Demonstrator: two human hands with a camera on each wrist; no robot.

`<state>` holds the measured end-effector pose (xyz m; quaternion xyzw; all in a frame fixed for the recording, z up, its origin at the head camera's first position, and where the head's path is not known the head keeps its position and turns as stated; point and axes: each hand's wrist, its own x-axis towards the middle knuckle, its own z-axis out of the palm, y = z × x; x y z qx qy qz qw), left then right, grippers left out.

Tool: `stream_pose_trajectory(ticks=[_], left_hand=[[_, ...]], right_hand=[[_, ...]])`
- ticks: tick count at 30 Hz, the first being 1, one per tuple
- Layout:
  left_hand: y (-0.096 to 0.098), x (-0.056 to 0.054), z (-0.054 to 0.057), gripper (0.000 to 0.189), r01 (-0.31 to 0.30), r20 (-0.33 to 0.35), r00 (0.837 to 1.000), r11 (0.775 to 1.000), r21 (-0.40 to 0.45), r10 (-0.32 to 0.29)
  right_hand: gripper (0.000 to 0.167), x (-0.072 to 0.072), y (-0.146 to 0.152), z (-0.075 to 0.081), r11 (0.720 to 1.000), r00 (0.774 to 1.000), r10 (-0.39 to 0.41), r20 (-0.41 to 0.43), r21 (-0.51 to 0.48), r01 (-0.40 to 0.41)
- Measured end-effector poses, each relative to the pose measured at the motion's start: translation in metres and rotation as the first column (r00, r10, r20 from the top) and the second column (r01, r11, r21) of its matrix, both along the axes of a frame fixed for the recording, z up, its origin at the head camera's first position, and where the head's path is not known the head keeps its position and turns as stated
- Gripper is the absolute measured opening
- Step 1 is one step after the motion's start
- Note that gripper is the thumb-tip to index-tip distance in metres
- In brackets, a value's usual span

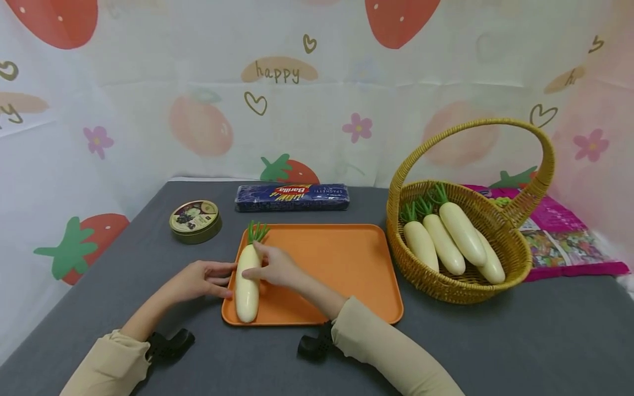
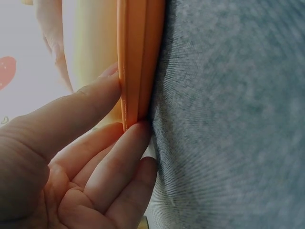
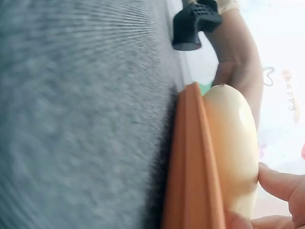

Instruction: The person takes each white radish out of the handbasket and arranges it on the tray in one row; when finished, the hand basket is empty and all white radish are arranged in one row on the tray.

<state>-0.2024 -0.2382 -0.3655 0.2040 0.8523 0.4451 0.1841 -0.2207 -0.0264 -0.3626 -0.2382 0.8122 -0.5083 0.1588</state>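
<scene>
A white radish (image 1: 247,286) with green leaf stubs lies lengthwise along the left side of an orange tray (image 1: 322,264). My right hand (image 1: 274,265) grips it from the right, thumb on its near side and fingers around the upper part. In the right wrist view the thumb presses the pale radish (image 3: 231,143) just above the tray rim (image 3: 195,157). At the tray's left edge is my left hand (image 1: 195,283). The left wrist view shows its thumb on the rim (image 2: 136,62) and its fingers against the outer side, pinching the edge.
Several more white radishes (image 1: 463,231) lie in a wicker basket (image 1: 522,247) to the right, beside a pink printed bag (image 1: 564,231). Behind the tray are a blue spaghetti pack (image 1: 292,198) and a round tin (image 1: 195,220). Both wrists carry black cameras (image 1: 170,345).
</scene>
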Motion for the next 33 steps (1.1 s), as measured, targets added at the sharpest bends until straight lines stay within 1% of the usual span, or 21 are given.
stream_pose_trajectory(ticks=[3, 8, 10, 12, 20, 26, 33], left_hand=[[0.000, 0.001, 0.000, 0.070, -0.008, 0.008, 1.000, 1.000, 0.003, 0.008], [0.002, 0.000, 0.005, 0.069, -0.029, 0.010, 1.000, 1.000, -0.010, 0.029], [0.004, -0.001, 0.007, 0.068, -0.026, 0.006, 1.000, 1.000, -0.014, 0.026], [0.005, -0.002, 0.007, 0.067, -0.022, 0.001, 1.000, 1.000, -0.014, 0.022], [0.002, -0.004, 0.007, 0.069, -0.007, 0.011, 1.000, 1.000, 0.015, 0.006], [0.001, -0.003, 0.009, 0.069, -0.012, 0.002, 1.000, 1.000, 0.000, 0.012], [0.001, 0.002, 0.005, 0.067, 0.003, 0.006, 1.000, 1.000, 0.000, -0.003]], right_hand=[[0.069, 0.001, -0.001, 0.000, 1.000, 1.000, 0.008, 0.019, -0.022, -0.007], [0.069, -0.002, 0.003, 0.005, 0.999, 0.999, -0.011, 0.051, 0.039, 0.009], [0.068, -0.005, 0.006, 0.008, 0.997, 0.998, -0.025, 0.054, 0.068, 0.022], [0.067, -0.006, 0.009, 0.011, 0.997, 0.998, -0.032, 0.058, 0.076, 0.028], [0.064, -0.007, 0.008, 0.014, 0.989, 0.999, -0.036, 0.023, 0.147, 0.032], [0.065, -0.007, 0.008, 0.016, 0.987, 0.999, -0.029, 0.027, 0.159, 0.025], [0.073, 0.000, 0.005, 0.015, 0.983, 0.996, -0.007, 0.094, 0.181, -0.010]])
